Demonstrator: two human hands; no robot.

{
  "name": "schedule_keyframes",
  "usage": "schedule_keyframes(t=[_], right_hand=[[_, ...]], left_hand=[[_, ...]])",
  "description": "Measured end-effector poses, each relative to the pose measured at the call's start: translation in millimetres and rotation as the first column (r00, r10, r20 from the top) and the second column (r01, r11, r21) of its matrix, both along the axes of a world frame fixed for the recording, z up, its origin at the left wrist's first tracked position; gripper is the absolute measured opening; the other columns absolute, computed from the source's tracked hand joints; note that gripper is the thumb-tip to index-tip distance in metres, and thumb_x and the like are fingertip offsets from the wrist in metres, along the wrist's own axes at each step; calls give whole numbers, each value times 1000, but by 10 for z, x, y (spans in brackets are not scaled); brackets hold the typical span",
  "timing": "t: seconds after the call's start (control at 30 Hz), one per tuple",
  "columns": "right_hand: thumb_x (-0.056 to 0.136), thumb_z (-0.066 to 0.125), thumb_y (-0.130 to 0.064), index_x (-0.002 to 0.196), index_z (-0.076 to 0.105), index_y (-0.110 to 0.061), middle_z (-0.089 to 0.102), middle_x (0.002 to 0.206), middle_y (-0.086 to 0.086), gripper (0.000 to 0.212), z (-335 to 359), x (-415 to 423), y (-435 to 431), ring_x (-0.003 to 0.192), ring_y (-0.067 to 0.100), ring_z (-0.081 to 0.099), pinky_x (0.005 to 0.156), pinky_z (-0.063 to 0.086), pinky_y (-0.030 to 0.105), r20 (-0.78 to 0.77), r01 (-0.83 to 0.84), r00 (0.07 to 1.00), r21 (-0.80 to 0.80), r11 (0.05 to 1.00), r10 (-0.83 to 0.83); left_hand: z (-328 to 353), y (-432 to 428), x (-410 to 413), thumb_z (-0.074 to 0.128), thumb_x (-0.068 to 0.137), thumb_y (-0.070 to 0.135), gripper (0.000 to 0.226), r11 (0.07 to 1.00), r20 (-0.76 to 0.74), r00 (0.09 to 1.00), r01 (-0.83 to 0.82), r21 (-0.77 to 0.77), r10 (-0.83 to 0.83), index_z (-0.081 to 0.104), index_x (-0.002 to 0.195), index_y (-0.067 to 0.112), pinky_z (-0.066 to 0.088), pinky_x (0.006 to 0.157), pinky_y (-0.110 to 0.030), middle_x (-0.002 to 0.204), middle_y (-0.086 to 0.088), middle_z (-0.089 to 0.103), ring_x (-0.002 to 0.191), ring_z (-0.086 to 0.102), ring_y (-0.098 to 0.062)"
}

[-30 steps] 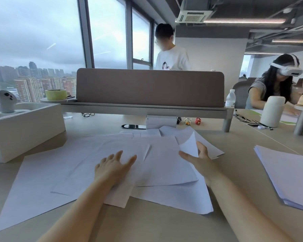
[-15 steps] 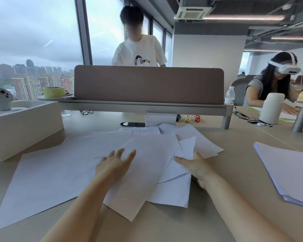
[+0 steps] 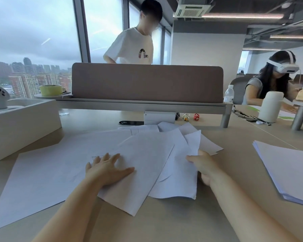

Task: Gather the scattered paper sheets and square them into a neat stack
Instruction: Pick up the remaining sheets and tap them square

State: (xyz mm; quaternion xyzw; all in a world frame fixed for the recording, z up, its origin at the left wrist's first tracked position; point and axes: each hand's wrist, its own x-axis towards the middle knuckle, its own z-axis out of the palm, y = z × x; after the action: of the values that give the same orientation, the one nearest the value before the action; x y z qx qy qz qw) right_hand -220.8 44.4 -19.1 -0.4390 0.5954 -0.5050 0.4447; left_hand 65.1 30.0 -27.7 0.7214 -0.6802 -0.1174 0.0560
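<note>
You find no legible text, number or brand here. At 12 o'clock, the T-shirt point(image 3: 129, 46) carries an arch-shaped graphic without readable letters. The mark on the white box point(image 3: 159, 118) and the bottle point(image 3: 228, 94) label at 2 o'clock are too small to read.

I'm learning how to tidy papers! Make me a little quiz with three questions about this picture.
1. True or false: the left hand lies flat, fingers spread, on the loose sheets.
2. What is the right hand doing? A) pinching the edge of some sheets B) making an empty fist C) waving in the air
3. Fill in: a separate tidy paper pile lies on the person's ____ side of the table.

Key: 1 true; 2 A; 3 right.
</note>
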Motion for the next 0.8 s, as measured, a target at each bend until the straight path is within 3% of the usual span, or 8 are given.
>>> schedule_keyframes(t=[0.17,0.27,0.37,0.53,0.63,0.67,0.73,0.8], right_hand=[[92,49,-6,111,61,-4,67,105,9,22,-22,35,-35,101,29,61,81,49,32,-32,2,999,40,999,-1],[96,49,-19,108,61,-2,66,110,11,23,-34,26,-26,105,30,60,97,46,40,-60,7,998,52,999,-4],[94,51,-2,108,61,-3,67,107,13,17,-44,31,-14,98,30,63,86,52,38,-56,-52,997,69,996,56],[92,52,0,110,64,0,72,96,11,21,60,-21,48,83,26,68,63,54,30,122,-120,986,62,991,111],[97,51,-20,110,66,-3,72,104,13,26,54,-42,44,89,31,68,72,54,35,213,-98,974,70,993,81],[98,50,-27,109,67,-5,72,107,13,30,44,-35,44,93,35,68,78,51,38,205,-121,973,76,990,103],[96,51,-37,108,68,-9,73,106,11,35,38,1,56,98,34,68,86,49,40,147,-189,974,100,977,174],[90,61,-35,110,67,-9,73,107,10,34,27,31,77,102,31,68,92,50,42,93,-260,963,106,960,251]], left_hand=[[20,-46,-143,31,75,84,87,991,-17,996,-86,-104,85,22,147,37,21,112,-45,156,3,26,143,21,-29],[54,-60,-174,45,82,69,74,990,-135,988,-91,-106,76,26,146,38,24,110,-43,152,6,35,140,26,-28],[64,-61,-146,64,80,52,74,990,-279,958,-99,-105,66,32,144,35,34,109,-37,147,2,43,136,36,-25],[117,-37,-67,81,70,18,82,984,-703,701,-178,-8,121,41,142,13,47,92,-34,134,-8,55,115,58,-27],[157,-11,-40,82,71,11,82,981,-841,511,-153,115,178,40,140,3,54,88,-46,119,-14,63,99,66,-33],[159,-11,-39,81,72,14,78,980,-850,491,-132,146,192,43,138,2,56,84,-46,113,-16,66,93,69,-34],[162,4,-65,80,71,22,71,979,-828,522,-82,187,203,51,131,1,59,76,-44,102,-18,72,83,72,-32],[175,33,-117,73,79,21,46,986,-804,575,-35,162,153,61,119,2,59,77,-43,96,-17,74,79,73,-29]])
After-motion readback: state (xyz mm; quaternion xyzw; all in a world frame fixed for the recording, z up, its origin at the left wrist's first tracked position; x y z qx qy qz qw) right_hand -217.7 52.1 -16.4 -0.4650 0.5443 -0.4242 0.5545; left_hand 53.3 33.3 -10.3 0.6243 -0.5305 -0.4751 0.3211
